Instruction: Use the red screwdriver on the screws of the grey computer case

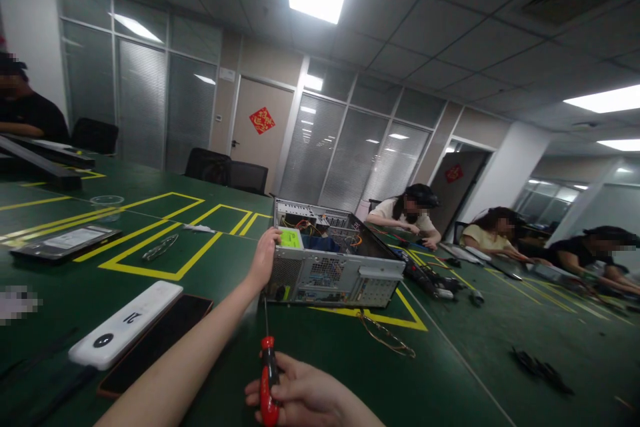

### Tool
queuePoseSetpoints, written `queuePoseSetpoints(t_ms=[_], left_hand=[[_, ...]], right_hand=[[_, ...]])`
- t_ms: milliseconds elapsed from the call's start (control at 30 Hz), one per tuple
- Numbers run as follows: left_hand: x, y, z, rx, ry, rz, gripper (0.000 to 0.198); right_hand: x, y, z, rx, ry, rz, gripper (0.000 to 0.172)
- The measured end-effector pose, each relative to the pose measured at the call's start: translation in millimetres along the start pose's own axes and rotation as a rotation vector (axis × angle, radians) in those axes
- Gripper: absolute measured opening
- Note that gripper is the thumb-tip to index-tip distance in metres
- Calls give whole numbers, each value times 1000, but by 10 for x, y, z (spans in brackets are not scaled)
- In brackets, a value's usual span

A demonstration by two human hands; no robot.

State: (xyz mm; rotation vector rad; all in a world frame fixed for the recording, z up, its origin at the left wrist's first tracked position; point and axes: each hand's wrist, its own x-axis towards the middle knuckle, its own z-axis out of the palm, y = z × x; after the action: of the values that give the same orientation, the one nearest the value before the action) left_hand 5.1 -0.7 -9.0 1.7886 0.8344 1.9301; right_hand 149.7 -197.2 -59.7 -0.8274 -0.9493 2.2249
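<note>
An open desktop computer case (333,265) lies on its side on the green table (450,373), its inside full of cables. My left hand (263,260) reaches out and grips the case's near left corner, fingers curled over the edge by a green label. My right hand (303,397) is at the bottom of the view, closed around the red handle of a screwdriver (268,373). The screwdriver's thin shaft points up toward the case and its tip stops just short of the rear panel.
A white bar-shaped device (125,332) lies across a dark phone (160,343) at left. A tablet (65,241), a clear round lid (107,201) and yellow floor-tape markings lie farther left. Several seated people work along the table's right side, one person at far left.
</note>
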Motion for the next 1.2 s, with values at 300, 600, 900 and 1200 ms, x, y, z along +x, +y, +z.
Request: queuePoseSetpoints(t_ms=[300, 600, 900, 1200], left_hand=[[-9, -11, 11, 11, 3, -17, 50], [-7, 27, -6, 4, -5, -13, 51], [-1, 1, 18, 15, 15, -17, 56], [-7, -2, 9, 14, 6, -6, 55]], right_hand=[[134, 199, -104, 36, 115, -25, 59], [125, 269, -160, 114, -20, 19, 61], [154, 276, -74, 13, -41, -16, 78], [152, 298, -203, 73, 56, 7, 60]])
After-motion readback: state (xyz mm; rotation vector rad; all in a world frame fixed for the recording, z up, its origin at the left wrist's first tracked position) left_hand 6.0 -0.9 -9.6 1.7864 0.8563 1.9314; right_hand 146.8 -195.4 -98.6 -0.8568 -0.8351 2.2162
